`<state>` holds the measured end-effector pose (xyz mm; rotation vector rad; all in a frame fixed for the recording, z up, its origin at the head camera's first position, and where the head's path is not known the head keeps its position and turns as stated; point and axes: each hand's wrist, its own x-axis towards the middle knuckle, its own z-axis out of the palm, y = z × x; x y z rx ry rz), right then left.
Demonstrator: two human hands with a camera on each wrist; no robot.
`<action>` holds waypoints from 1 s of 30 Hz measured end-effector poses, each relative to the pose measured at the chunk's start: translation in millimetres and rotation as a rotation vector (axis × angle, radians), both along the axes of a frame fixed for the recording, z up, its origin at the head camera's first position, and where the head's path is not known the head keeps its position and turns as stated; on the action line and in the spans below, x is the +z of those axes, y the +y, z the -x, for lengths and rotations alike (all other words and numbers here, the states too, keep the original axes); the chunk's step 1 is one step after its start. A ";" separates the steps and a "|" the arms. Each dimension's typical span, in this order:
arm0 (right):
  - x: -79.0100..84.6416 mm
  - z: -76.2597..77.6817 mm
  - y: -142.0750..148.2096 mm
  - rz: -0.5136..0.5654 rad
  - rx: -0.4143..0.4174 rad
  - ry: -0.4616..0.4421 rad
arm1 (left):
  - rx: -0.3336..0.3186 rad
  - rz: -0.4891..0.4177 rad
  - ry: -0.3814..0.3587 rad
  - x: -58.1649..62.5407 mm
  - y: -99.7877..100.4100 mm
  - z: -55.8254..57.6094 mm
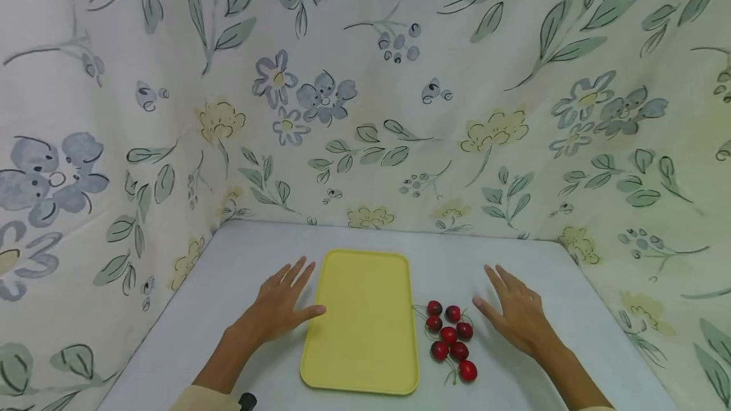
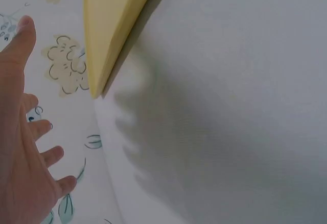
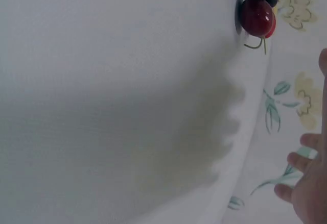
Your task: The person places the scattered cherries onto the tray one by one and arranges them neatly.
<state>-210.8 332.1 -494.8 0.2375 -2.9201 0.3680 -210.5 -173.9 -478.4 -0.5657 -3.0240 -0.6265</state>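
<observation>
A yellow rectangular tray (image 1: 361,322) lies flat on the white table, nothing on it. Several dark red cherries (image 1: 448,335) with green stems are clustered just right of the tray. My left hand (image 1: 281,303) is over the table at the tray's left side, fingers spread, its thumb reaching over the tray's edge in the head view. To the right of the cherries, my right hand (image 1: 514,313) hovers with fingers extended and holds nothing. In the left wrist view, the tray (image 2: 110,25) shows its corner; a few cherries (image 3: 257,17) appear in the right wrist view.
The white tabletop (image 1: 457,255) ends at a floral cloth (image 1: 365,113) that hangs behind it and along both sides. A small black object (image 1: 248,401) shows by the left sleeve at the bottom edge. Both hands cast shadows on the table.
</observation>
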 end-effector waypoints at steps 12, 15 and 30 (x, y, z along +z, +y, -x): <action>-5.8 -9.9 -9.3 0.012 0.036 0.020 | -0.067 -0.063 -0.099 -8.3 -3.7 -11.9; -6.7 -12.1 -10.4 0.048 0.049 0.018 | -0.085 -0.072 -0.128 -10.8 -5.3 -14.3; -12.9 -17.8 -20.0 0.191 0.089 -0.087 | -0.135 -0.102 -0.149 -24.8 -10.3 -22.3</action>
